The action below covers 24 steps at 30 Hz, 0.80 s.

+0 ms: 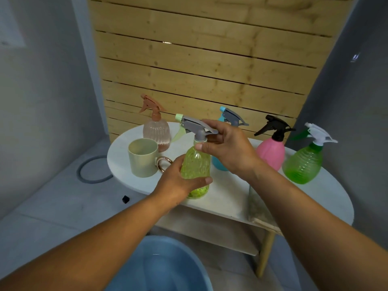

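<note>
**potted_pete:** What step is the person on here?

**mistyfern:** Cap stage, I'd say. The lime spray bottle point(196, 164) is dead centre of the frame, held over the front edge of the desk point(226, 196). Can't tell if its base is touching. The left hand point(178, 179) is wrapped round the belly. The right hand point(228, 148) has fingers and thumb curled round the neck of the grey trigger head point(196, 124). Probably twisting the head, though whether on or off I can't say.

**potted_pete:** So what does the next move need?

**mistyfern:** Likely a firm left-hand grip so the body doesn't spin, with the right turning the collar and the bottle kept upright. The mug point(142, 158) just left of it and the blue tub point(163, 267) at the bottom of the frame hint at filling.

**potted_pete:** Materials?

**mistyfern:** See-through plastic with a bumpy, pebbled skin, bulb-shaped and narrowing to the neck. Could get slippery. The head is hard grey plastic with a mint nozzle tip. The mug is matte pale green with a shiny coppery ring handle. Behind are a ribbed peach bottle point(156, 133) at left, a smooth opaque pink bottle point(270, 152) and a ridged green bottle point(302, 166) at right. The desk is oval, pale and smooth.
</note>
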Tool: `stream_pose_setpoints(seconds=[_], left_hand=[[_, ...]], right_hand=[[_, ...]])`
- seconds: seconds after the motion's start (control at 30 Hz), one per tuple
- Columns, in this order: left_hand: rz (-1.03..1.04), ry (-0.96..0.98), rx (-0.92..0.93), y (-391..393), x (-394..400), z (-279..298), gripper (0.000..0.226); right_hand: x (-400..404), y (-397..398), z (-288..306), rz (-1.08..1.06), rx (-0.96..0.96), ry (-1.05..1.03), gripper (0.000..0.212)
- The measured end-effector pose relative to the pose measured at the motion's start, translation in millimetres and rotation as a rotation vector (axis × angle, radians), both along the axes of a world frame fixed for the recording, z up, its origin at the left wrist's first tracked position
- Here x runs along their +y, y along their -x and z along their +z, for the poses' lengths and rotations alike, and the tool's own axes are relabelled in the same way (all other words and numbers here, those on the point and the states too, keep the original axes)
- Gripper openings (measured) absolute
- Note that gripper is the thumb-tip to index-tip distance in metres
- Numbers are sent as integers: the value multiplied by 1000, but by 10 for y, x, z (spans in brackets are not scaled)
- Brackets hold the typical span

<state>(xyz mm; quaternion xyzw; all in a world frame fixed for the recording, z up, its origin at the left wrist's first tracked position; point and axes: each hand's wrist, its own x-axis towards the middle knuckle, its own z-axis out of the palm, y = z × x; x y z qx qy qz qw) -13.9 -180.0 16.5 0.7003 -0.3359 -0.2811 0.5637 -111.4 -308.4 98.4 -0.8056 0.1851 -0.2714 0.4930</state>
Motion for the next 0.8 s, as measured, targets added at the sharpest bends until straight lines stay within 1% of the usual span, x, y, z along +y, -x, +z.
stream_pose_setpoints(seconds=[0.07,0.1,0.13,0.2,0.23,0.3,0.4,0.47,0.53,0.6,0.67,0.73,0.77,0.8], left_hand=[[1,-54,-45,-3,51,117,117],[16,-72,-71,1,90,207,122],[47,-61,-92,3,127,313,118],[152,24,-127,-35,191,549,93],[208,65,-147,-66,215,667,85],[271,115,-157,-160,219,836,84],[278,120,-181,-269,195,979,83],[232,170,-162,-299,150,1094,79],[136,184,-130,-320,88,1240,72],[45,183,-107,-345,17,1342,56],[-6,172,-100,-358,-55,1382,35],[-30,138,-124,-363,-101,1380,21],[-44,115,-134,-369,-108,1372,21],[-70,100,-129,-380,-102,1373,26]], right_hand=[[0,-15,-43,-19,-18,-34,65],[7,-17,-59,-25,-30,-52,67],[14,-16,-72,-27,-43,-69,67],[28,-3,-81,-26,-89,-104,64],[34,6,-76,-30,-105,-124,65],[26,25,-61,-51,-97,-140,70],[-1,8,-19,-55,-38,-95,76],[-2,-10,27,-43,-23,-92,80],[-5,-22,55,-30,-22,-82,85],[-3,-27,47,-30,-1,-30,90],[-1,-33,17,-32,16,17,94],[-19,-38,-4,-29,7,1,93],[-14,-37,-9,-25,-4,-16,92],[-6,-35,-18,-20,-22,-41,89]])
